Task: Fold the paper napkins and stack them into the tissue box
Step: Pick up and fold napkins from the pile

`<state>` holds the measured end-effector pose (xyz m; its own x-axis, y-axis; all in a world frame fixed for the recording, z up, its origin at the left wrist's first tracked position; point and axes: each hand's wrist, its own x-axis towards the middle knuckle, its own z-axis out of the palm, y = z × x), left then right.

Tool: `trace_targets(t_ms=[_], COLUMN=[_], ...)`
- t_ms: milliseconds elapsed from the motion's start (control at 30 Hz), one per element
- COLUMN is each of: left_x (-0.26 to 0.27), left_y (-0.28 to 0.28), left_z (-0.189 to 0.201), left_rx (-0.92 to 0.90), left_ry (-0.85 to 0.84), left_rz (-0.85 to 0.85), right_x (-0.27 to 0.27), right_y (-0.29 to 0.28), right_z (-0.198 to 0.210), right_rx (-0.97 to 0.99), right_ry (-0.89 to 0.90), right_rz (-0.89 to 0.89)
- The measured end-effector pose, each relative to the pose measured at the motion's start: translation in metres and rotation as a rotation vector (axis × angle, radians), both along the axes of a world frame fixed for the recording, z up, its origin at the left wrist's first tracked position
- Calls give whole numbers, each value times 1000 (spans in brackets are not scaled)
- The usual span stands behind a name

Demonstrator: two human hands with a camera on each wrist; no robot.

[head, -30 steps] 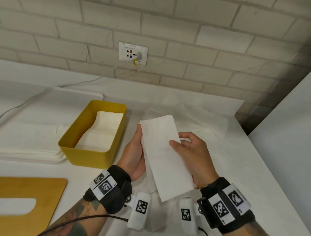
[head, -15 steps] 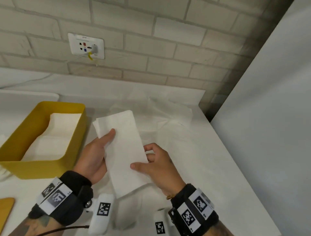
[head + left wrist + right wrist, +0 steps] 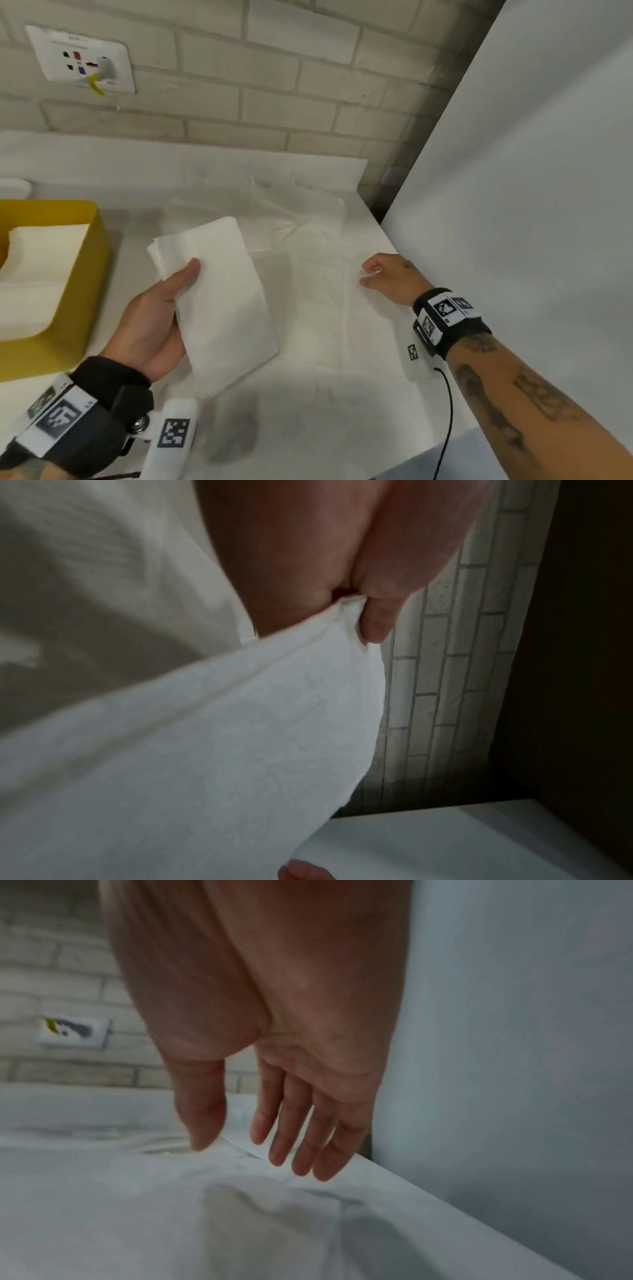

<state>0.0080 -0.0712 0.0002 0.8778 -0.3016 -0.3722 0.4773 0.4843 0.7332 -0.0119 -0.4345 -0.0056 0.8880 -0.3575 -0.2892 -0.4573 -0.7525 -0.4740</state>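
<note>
white counter (image 3: 376,240), brick wall behind. left hand (image 3: 150,325) pinches folded napkin (image 3: 219,291); right hand (image 3: 390,277) slack, fingers straight, over loose napkins (image 3: 308,222). next: drop fold into tissue box (image 3: 92,253).

Tissue box (image 3: 85,274) far left on surface (image 3: 342,428) — folded napkins (image 3: 37,267) inside; loose napkins (image 3: 298,233) spread right, before brick wall (image 3: 274,85).

A plain indoor work corner, not clearly a home or a lab, is showing here: a painted brick wall (image 3: 274,113) is running behind a white countertop (image 3: 373,240), a multi-socket wall outlet (image 3: 82,61) with a plug in it is sitting above, and a smooth white panel (image 3: 531,205) is closing off the right side.
</note>
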Motion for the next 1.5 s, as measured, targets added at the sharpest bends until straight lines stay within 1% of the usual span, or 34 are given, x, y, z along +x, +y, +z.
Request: trace_targets(t_ms=[67, 133, 333, 400, 500, 567, 600, 667, 700, 733, 767, 833, 933, 1000, 1100, 1167, 1267, 1300, 1333, 1433, 1500], left_x=[-6, -12, -27, -32, -44, -52, -55, -60, -63, -66, -69, -76, -85, -91, -100, -103, -108, -110, -111, -114, -115], left_y=[-6, -8, -13, -15, -21, -25, -26, -29, -30, -31, -32, -35, -40, -43, -47, -50, -54, -54, -54, -53, -52], left_z=[3, 4, 10, 9, 11, 13, 13, 12, 11, 10, 10, 8, 5, 4, 3, 2, 1, 2, 2, 3, 4], left_rx=[10, 19, 48, 46, 29, 34, 49, 83, 92, 93, 87, 76, 88, 96, 95, 91, 97, 99, 101, 92, 87], left_ry=[6, 12, 9, 19, 41, 30, 21, 10, 11, 13, 15, 17, 10, 7, 13, 16, 15, 11, 5, -5, -1], left_rz=[-28, -43, 28, 65, 124, 158, 172, 202, 220, 244, 269, 311, 348, 364, 382, 396, 406, 409, 416, 434, 450], right_x=[7, 11, 14, 12, 3, -5, -8, -18, -24, -30, -37, -50, -63, -62, -48, -39, -33, -32, -30, -24, -20], right_y=[-9, -13, -28, -34, -40, -43, -43, -40, -38, -37, -35, -32, -31, -32, -25, -5, 24, 30, 31, 15, 5], right_z=[-4, -5, -14, -19, -15, -5, 0, 10, 13, 12, 10, 0, -13, -13, 1, 14, 23, 21, 17, 0, -11], right_rx=[-45, -22, -30, -18, 52, 150, 258, 557, 670, 726, 753, 770, 806, 804, 726, 754, 826, 832, 811, 696, 657], right_ry=[87, 128, 199, 141, -52, -141, -172, -201, -194, -160, -107, -21, 7, -29, -136, -175, -63, -39, -46, -101, -51], right_rz=[39, 53, 102, 96, 58, 43, 9, -122, -182, -210, -196, -136, -142, -158, -124, -31, 159, 176, 149, -62, -123])
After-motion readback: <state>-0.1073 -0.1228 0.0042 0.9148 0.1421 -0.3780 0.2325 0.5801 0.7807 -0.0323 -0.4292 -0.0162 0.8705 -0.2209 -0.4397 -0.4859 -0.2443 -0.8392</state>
